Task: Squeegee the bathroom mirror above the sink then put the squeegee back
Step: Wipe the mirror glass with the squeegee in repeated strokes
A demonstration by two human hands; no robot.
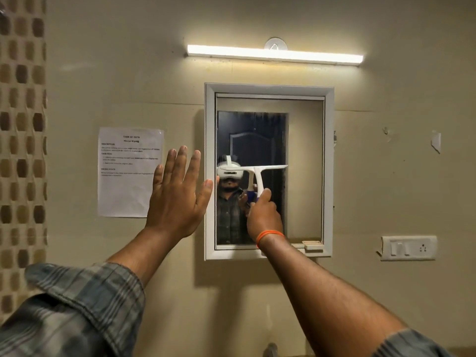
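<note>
Beige wall (pixel 257 21) fills most of what we see, with a column of brown mosaic tiles (pixel 22 124) running down the far left edge. A lit tube light (pixel 275 54) glows above the mirror (pixel 304 176), which sits in a pale grey frame (pixel 210 176) fixed to the wall. Left of the frame a printed sheet of paper (pixel 121 191) is stuck up, and low on the right we see a white switch plate (pixel 409 248) with a socket. A small latch-like tab (pixel 312 244) sits at the frame's lower right corner.

Our right hand (pixel 264 212), an orange band (pixel 270 236) on its wrist, has its fingers wrapped around the blue-and-white handle of the squeegee (pixel 257 176). Its white blade lies level against the glass about halfway up the mirror, spanning the dark reflected doorway. Our left hand (pixel 177 197) is raised flat with fingers spread wide, empty, its thumb just at the frame's left edge; whether the palm presses the wall we cannot tell. Plaid sleeves (pixel 85 305) show at the bottom corners.
</note>
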